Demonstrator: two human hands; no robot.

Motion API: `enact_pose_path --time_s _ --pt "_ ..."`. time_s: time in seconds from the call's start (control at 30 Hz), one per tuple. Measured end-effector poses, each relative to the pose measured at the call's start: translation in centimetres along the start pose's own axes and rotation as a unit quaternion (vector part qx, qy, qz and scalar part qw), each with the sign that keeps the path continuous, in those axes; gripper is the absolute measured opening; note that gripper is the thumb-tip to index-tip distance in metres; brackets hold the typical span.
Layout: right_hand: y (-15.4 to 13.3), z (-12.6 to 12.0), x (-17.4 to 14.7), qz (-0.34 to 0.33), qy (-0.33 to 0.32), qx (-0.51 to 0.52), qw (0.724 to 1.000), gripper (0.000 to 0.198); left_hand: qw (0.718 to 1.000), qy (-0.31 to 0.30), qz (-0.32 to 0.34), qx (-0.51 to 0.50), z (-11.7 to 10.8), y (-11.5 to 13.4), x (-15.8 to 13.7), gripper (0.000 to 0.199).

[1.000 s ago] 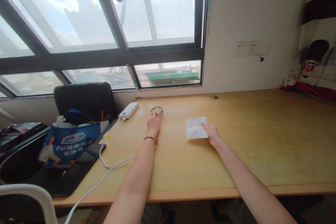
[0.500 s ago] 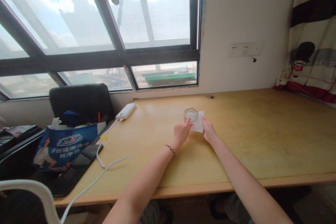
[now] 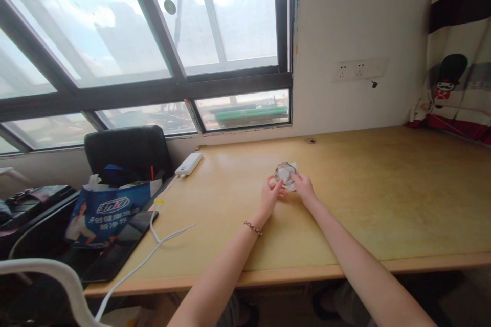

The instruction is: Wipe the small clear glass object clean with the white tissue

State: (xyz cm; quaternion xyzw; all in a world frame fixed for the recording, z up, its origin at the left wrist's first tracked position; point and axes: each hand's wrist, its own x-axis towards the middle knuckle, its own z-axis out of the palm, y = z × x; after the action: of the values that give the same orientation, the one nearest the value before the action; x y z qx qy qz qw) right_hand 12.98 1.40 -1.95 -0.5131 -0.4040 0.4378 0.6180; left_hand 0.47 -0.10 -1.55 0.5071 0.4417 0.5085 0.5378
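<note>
A small, round clear glass dish with a faceted rim (image 3: 277, 169), perhaps an ashtray, is between my hands above the middle of the wooden table. White paper or tissue (image 3: 293, 166) shows in its centre and beyond its right edge; whether it lies inside or behind the glass I cannot tell. My left hand (image 3: 271, 194), with a beaded bracelet at the wrist, holds the dish by its near left side, fingers curled. On the right side, my right hand (image 3: 304, 188) pinches the paper against the glass, its fingertips partly hidden.
The wooden table (image 3: 368, 199) runs along the window wall. A white power bank (image 3: 189, 164) with a white cable (image 3: 134, 265) lies at its left end. Beyond the left edge are a dark tablet-like panel (image 3: 115, 250), a blue shopping bag (image 3: 111, 214) and a black chair (image 3: 128, 150).
The paper was beside the dish in my right hand; now it overlaps the dish. My hands have come closer together, and the left fingers have shifted to the dish's near side.
</note>
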Motion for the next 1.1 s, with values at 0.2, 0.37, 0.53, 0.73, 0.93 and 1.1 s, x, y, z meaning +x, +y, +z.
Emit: enact_pose_path --time_s 0.2,0.37,0.53,0.73,0.93,1.1 --pt "-0.4 -0.5 -0.6 -0.052 -0.037 -0.076 0.995 0.033 0.982 -0.128 -0.117 -0.078 -1.7 0.4 0.7 0.034" --pt "-0.8 -0.3 -0.7 -0.098 -0.026 -0.091 0.991 0.035 0.976 -0.120 -0.138 -0.122 -2.1 0.8 0.6 0.027" --pt "-1.1 -0.1 -1.3 -0.110 0.038 -0.151 0.982 0.029 0.972 -0.092 -0.120 -0.182 -2.2 0.4 0.7 0.022" --pt "-0.9 -0.3 -0.9 -0.058 0.035 -0.049 0.996 0.042 0.952 -0.017 -0.121 -0.281 -2.7 -0.1 1.4 0.021" --pt "-0.1 0.3 -0.6 0.017 -0.034 0.063 0.997 0.033 0.950 -0.024 -0.123 -0.287 -2.8 -0.4 1.6 0.023" --pt "-0.1 0.3 -0.9 0.022 -0.039 0.078 0.996 0.037 0.964 -0.084 -0.098 -0.231 -2.5 -0.5 1.1 0.029"
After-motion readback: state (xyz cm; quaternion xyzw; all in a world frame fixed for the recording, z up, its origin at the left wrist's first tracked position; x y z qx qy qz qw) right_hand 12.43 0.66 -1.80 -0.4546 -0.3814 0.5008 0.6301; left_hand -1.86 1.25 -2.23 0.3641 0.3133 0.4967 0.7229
